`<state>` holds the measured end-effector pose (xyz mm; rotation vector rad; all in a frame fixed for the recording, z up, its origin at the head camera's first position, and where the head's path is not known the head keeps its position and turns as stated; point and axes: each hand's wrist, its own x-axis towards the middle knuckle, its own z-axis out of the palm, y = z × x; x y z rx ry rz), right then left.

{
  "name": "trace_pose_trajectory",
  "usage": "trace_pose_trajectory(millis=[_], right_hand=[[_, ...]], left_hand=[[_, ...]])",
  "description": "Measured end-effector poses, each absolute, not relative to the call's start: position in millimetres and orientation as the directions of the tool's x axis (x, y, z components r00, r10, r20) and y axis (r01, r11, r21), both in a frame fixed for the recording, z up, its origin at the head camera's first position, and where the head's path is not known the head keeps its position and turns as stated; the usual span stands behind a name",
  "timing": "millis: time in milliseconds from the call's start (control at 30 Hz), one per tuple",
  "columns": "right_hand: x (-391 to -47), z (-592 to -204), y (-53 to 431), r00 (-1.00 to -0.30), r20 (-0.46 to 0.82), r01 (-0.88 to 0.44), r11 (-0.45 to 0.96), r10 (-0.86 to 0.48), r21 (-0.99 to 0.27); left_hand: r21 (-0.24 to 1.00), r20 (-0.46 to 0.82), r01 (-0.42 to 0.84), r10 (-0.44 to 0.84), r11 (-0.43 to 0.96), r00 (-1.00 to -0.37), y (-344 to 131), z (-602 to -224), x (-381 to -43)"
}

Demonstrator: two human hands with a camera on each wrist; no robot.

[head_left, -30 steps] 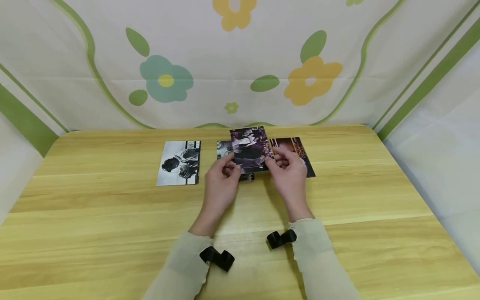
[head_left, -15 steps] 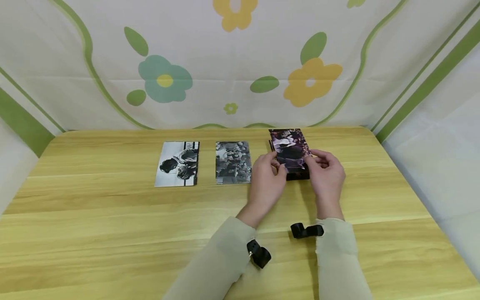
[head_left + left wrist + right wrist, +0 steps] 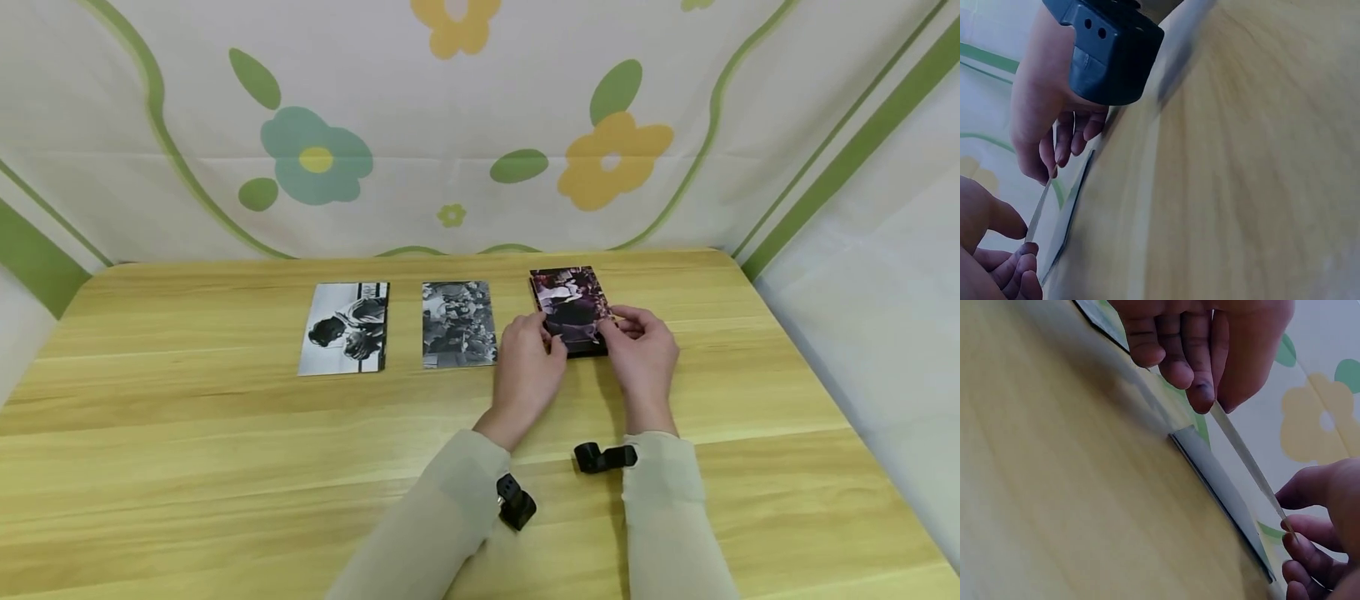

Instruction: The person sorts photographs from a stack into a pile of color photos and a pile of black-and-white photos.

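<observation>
A purple-toned photo (image 3: 572, 304) is pinched at its near sides by my left hand (image 3: 527, 367) and my right hand (image 3: 647, 350). Seen edge-on in the right wrist view, the held photo (image 3: 1244, 456) is slightly bowed and hangs a little above another photo (image 3: 1225, 494) lying on the table. In the head view it covers nearly all of that lower photo, leaving a dark strip at the near edge. Close to my left hand lies a grey crowd photo (image 3: 459, 325). Further left is a black-and-white photo (image 3: 347, 327) of a person with bowed head.
All the photos are in a row near the back of the wooden table (image 3: 262, 467). Behind it hangs a white cloth (image 3: 420, 108) with printed flowers. A black wrist camera (image 3: 516, 502) on my left sleeve and another black camera (image 3: 604, 457) on my right stick out inward.
Both hands have carried the purple photo from above the crowd photo rightward to above the right-hand photo, then lowered and aligned it there. The crowd photo is now uncovered.
</observation>
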<state>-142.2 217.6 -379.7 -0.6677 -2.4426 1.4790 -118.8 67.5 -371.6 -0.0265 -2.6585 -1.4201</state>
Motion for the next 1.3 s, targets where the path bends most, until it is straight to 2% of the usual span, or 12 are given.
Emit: trace_pose_trajectory(millis=[667, 1300], right_hand=[[-143.3, -394.1, 218.8, -0.882, 0.014, 0.268, 0.525, 0.472, -0.808], [-145.4, -394.8, 214.9, -0.883, 0.043, 0.249, 0.543, 0.467, -0.802]], left_hand=[[0.774, 0.057, 0.025, -0.031, 0.633, -0.998, 72.6, -382.3, -126.1], [0.767, 0.035, 0.003, -0.038, 0.641, -0.999, 72.4, -385.0, -127.7]])
